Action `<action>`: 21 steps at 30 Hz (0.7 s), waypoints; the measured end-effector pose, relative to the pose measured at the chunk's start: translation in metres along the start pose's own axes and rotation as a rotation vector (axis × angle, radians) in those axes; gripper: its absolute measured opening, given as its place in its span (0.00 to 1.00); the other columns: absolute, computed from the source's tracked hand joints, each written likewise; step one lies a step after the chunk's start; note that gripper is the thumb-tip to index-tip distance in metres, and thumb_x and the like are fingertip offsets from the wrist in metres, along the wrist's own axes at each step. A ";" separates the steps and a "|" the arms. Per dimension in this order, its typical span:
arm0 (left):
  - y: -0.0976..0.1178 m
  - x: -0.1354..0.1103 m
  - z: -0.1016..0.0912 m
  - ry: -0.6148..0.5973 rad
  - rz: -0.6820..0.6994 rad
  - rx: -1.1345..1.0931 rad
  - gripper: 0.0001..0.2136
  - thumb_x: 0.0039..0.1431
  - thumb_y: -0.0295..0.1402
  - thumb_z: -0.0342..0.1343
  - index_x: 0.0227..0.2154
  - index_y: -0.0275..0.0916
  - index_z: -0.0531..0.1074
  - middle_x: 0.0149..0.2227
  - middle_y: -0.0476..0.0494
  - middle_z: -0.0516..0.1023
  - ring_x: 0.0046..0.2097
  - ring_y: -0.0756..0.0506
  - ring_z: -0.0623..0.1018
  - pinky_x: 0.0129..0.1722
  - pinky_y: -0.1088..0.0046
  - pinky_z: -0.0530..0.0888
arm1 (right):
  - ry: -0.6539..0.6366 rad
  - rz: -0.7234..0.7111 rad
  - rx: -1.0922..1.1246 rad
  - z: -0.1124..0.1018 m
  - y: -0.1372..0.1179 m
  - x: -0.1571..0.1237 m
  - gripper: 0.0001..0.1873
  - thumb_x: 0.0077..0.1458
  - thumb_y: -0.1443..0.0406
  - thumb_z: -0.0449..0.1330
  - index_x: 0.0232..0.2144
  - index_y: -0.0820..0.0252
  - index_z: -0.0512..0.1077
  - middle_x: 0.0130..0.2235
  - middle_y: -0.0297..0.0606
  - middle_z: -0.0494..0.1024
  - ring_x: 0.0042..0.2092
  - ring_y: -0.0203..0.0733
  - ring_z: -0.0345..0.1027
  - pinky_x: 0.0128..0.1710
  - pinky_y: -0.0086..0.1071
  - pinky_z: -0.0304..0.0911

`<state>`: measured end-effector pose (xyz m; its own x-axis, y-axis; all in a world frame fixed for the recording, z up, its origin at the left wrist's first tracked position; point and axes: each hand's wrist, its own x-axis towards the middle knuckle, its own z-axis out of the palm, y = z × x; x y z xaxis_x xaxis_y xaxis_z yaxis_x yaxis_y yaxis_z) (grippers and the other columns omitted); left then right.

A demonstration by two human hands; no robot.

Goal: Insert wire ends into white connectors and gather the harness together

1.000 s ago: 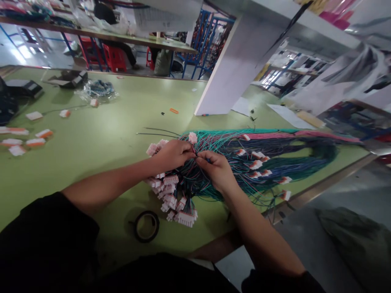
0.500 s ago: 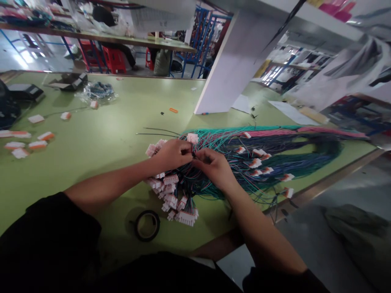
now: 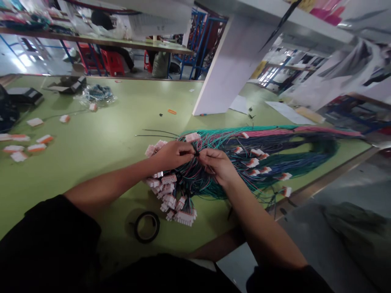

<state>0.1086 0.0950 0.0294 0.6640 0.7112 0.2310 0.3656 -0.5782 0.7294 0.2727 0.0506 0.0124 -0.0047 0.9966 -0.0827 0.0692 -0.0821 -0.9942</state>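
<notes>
A thick bundle of green, blue and pink wires [image 3: 275, 148] lies across the green table [image 3: 106, 138], ending in a heap of white connectors [image 3: 171, 197] near me. My left hand [image 3: 172, 156] and my right hand [image 3: 218, 165] meet over the bundle's near end. Both pinch a few thin wires between fingertips and thumbs, with a small dark piece between them that I cannot make out. More white connectors [image 3: 255, 162] dot the bundle to the right.
A black tape roll [image 3: 147, 226] lies near the front edge. Loose white and orange connectors [image 3: 27, 144] sit at the left, a plastic bag of parts [image 3: 97, 93] farther back. A white pillar [image 3: 226, 69] stands behind the wires. Another person [image 3: 104, 20] is at the far bench.
Both hands stayed on the wires, with the fingers shifting slightly as they work the same spot. The view tilted a little.
</notes>
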 end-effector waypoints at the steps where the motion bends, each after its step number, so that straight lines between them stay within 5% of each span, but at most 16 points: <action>1: 0.000 0.000 -0.001 -0.003 -0.007 -0.011 0.06 0.48 0.27 0.48 0.24 0.35 0.70 0.22 0.51 0.69 0.26 0.53 0.67 0.29 0.77 0.62 | 0.026 -0.062 -0.053 -0.001 0.000 -0.001 0.12 0.37 0.59 0.63 0.17 0.60 0.65 0.15 0.25 0.59 0.16 0.26 0.45 0.16 0.26 0.40; 6: 0.000 -0.001 -0.003 -0.027 -0.067 -0.011 0.06 0.50 0.29 0.50 0.29 0.35 0.71 0.25 0.50 0.72 0.27 0.52 0.68 0.28 0.76 0.62 | 0.155 -0.382 -0.458 0.001 0.001 -0.005 0.07 0.44 0.63 0.59 0.19 0.59 0.69 0.20 0.29 0.67 0.24 0.32 0.58 0.26 0.27 0.54; 11: 0.000 0.000 0.000 0.012 -0.122 0.036 0.09 0.54 0.31 0.47 0.21 0.36 0.65 0.19 0.52 0.66 0.24 0.53 0.66 0.27 0.76 0.61 | 0.190 -0.479 -0.639 0.004 0.001 -0.006 0.05 0.47 0.63 0.57 0.23 0.56 0.73 0.26 0.34 0.74 0.29 0.36 0.64 0.31 0.29 0.56; 16: -0.001 -0.001 0.002 0.029 0.020 0.162 0.07 0.53 0.27 0.47 0.21 0.37 0.62 0.24 0.49 0.67 0.28 0.51 0.66 0.31 0.75 0.62 | 0.112 -0.310 -0.371 0.002 0.000 -0.005 0.08 0.44 0.61 0.59 0.18 0.59 0.70 0.17 0.29 0.66 0.22 0.32 0.56 0.24 0.27 0.51; 21: -0.003 0.000 0.004 -0.002 0.118 0.285 0.08 0.55 0.27 0.45 0.21 0.37 0.61 0.26 0.46 0.68 0.31 0.49 0.67 0.33 0.73 0.63 | -0.017 0.013 0.017 0.000 0.002 -0.003 0.13 0.37 0.58 0.63 0.17 0.61 0.67 0.13 0.26 0.58 0.16 0.25 0.43 0.14 0.24 0.35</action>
<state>0.1104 0.0954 0.0245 0.7138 0.6316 0.3024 0.4538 -0.7461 0.4871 0.2727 0.0471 0.0106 -0.0210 0.9951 -0.0964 0.0522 -0.0952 -0.9941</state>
